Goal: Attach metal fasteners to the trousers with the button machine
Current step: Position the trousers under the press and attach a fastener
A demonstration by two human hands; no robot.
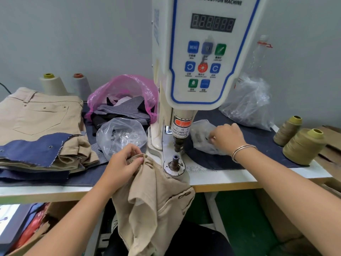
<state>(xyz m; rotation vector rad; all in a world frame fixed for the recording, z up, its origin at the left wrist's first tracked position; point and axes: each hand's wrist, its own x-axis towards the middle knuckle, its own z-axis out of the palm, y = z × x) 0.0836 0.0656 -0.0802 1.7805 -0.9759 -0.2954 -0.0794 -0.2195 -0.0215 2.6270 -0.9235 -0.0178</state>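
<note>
The tan trousers (153, 200) are draped over the front edge of the surface (221, 179), at about 6 o'clock from the button machine (199, 52). Their waistband corner is pinched by the left hand (123, 163), thumb and fingers curled tight on the cloth just at 9 o'clock of the lower die (175, 160). A small fastener (146, 155) is already seen on that corner. The right hand (226, 138) is dipped into a clear bag (201, 137) at 3 o'clock of the die, its fingers curled inward; whether a fastener is held cannot be told.

The main risk is judged to be misplacement: the cloth is bunched and not yet laid flat over the die, so a fastener could be driven through a fold or off its mark. A second risk is posed by the punch (178, 144) directly above the die, as the warning label (181, 126) says; fingers kept close while cloth is slid across could be caught. A fastener could also be dropped from the bag if gripped loosely.
</note>
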